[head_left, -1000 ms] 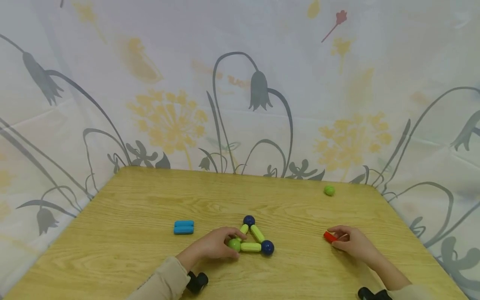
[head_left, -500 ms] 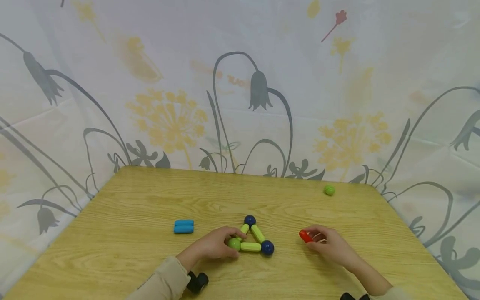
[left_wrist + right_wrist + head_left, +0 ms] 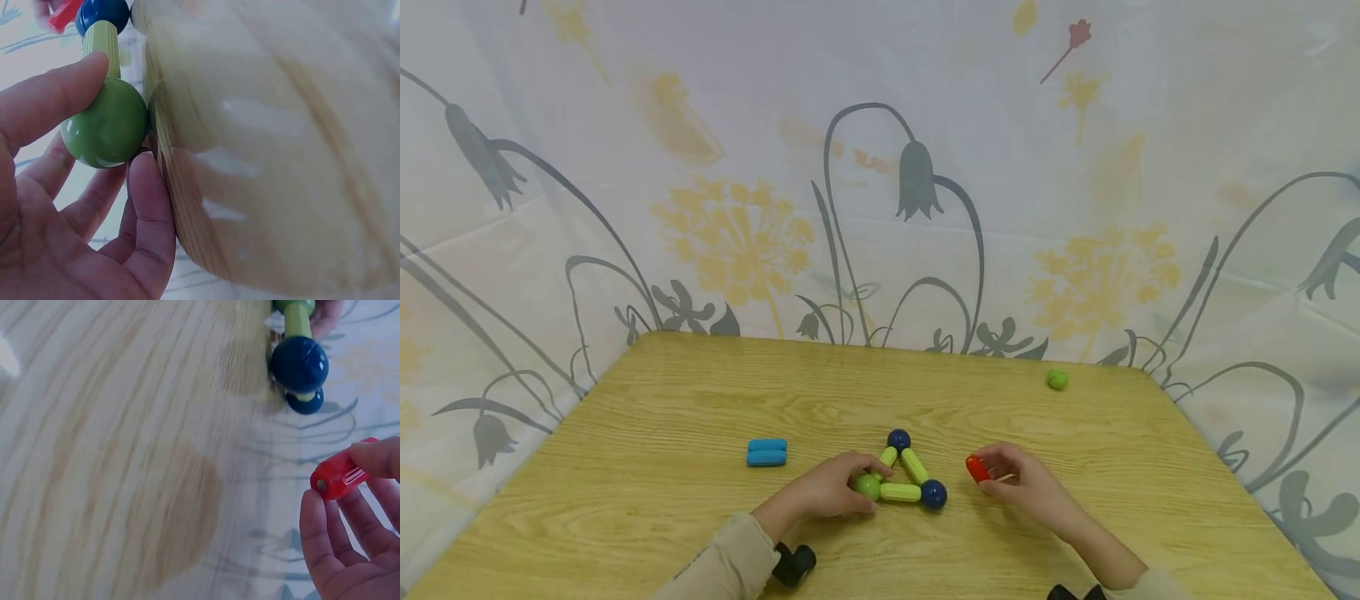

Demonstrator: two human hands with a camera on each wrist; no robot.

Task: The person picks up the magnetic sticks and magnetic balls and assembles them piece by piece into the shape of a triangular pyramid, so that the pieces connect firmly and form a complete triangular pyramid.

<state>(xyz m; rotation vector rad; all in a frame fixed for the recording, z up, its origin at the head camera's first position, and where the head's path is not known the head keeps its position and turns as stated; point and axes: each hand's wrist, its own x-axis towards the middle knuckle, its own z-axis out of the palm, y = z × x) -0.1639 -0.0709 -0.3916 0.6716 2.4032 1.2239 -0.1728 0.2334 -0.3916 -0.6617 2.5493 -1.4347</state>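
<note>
A triangle of yellow-green magnetic rods (image 3: 900, 492) lies mid-table, with dark blue balls (image 3: 933, 494) at two corners and a green ball (image 3: 868, 487) at the third. My left hand (image 3: 820, 490) holds that green ball; in the left wrist view the thumb lies on top of the ball (image 3: 106, 128), with the other fingers around and below it. To the right of the triangle, my right hand (image 3: 1028, 492) pinches a short red magnetic rod (image 3: 977, 468) between thumb and fingers. A small grey disc shows on the near end of the red rod (image 3: 340, 475) in the right wrist view.
Two blue rods (image 3: 767, 452) lie side by side on the wooden table (image 3: 662, 400), left of the triangle. Another green ball (image 3: 1057, 380) rests near the back right edge. Behind the table hangs a flower-printed curtain (image 3: 760, 125).
The right hand has carried the red rod leftward across the table, close to the triangle's right blue ball. My left hand stays on the green ball.
</note>
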